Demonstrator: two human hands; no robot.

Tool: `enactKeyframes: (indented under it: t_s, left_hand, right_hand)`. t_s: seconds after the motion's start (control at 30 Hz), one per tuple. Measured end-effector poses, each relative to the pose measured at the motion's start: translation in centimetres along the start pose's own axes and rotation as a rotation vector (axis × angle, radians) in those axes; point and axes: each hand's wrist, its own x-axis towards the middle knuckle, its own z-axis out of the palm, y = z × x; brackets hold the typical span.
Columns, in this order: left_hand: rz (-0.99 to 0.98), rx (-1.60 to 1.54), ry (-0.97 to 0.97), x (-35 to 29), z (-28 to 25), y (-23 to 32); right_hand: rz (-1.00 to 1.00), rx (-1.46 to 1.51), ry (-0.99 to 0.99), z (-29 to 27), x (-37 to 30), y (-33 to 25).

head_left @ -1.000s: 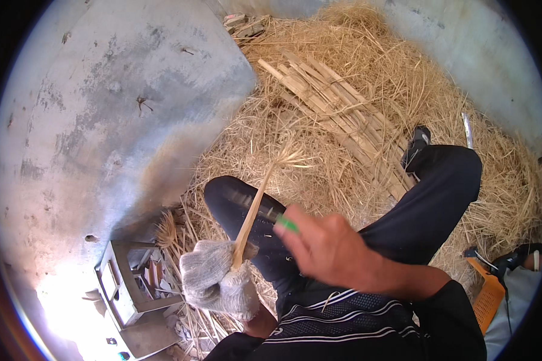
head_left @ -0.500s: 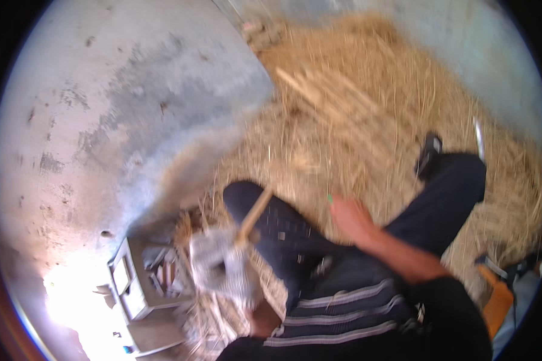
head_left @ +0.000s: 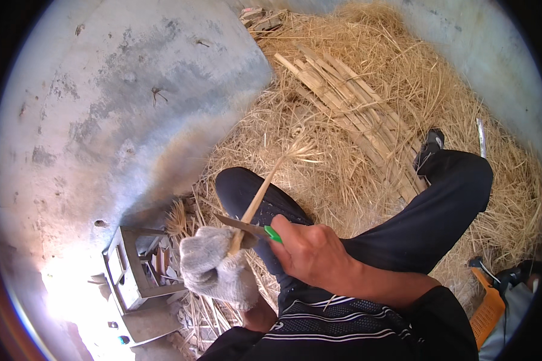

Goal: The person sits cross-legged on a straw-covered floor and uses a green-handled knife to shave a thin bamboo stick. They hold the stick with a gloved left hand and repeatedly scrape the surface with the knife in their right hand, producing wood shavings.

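Note:
My left hand, in a whitish knitted glove, is closed around the near end of a thin pale wooden strip. The strip slants up and away over my left knee, and its far end fans out into curled shavings. Bare and closed, my right hand grips a knife by its green handle. The blade points left and lies across the strip just above the glove. Most of the handle is hidden by my fingers.
Several split wooden slats lie beyond my legs on a thick bed of straw-like shavings. A weathered wall rises at left, above a small open box holding scraps. An orange plastic object sits at the lower right.
My right hand has moved left from over my lap to the strip, bringing the knife blade across it. The left hand holds the strip in nearly the same place.

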Motion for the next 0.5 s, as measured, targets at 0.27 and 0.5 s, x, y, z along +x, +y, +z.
enactKeyframes:
  t_s: [0.27,0.5]
  left_hand:
    - [0.140,0.230,0.003,0.8,-2.2,-0.5]
    - [-0.037,-0.025,0.010,-1.0,-1.9,-0.5]
  right_hand:
    - [0.176,-0.335,-0.140,0.2,-0.7,12.3]
    - [0.106,0.155,-0.070,-3.3,-0.6,-1.6]
